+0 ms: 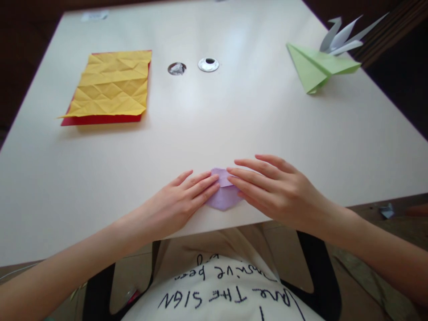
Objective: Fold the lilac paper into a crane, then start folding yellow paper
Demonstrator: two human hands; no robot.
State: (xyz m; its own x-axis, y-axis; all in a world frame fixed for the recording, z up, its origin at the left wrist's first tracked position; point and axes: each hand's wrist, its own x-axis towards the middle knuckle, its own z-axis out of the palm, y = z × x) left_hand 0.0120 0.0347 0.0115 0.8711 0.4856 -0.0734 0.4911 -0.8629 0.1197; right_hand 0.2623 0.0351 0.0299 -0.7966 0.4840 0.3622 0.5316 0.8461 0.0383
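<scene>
A: Where does the purple paper (223, 196) lie from the hands?

B: Low in the frame's middle, at the table's (234, 116) near edge, right between the two hands. The left hand (182, 203) comes at it from the lower left and the right hand (270, 187) from the right, so the fingertips nearly meet over it.

A: Is either hand gripping it?

B: No. Both lie flat with fingers stretched out and close together, pressing down on the paper. Nothing is pinched or lifted.

A: Which hand is nearer?

B: Neither, really; both touch it. The right hand covers its upper right part, the left its left edge. Only a small folded patch shows between and below the fingers.

A: And its long axis?

B: Too much is hidden to tell. The visible part has a rounded lower edge toward the person.

A: Any writing?

B: Only on the white shirt (220, 294) at the bottom of the frame, seen upside down: "THE SIGN" reads clearly, the rest is too cramped.

A: What else is about?

B: A creased yellow sheet (112, 82) on a red sheet (100, 119) at upper left, two round holes at top centre, and a green folded plane (316, 67) with a white paper crane (341, 38) behind it at upper right. All lie well apart from the hands.
</scene>
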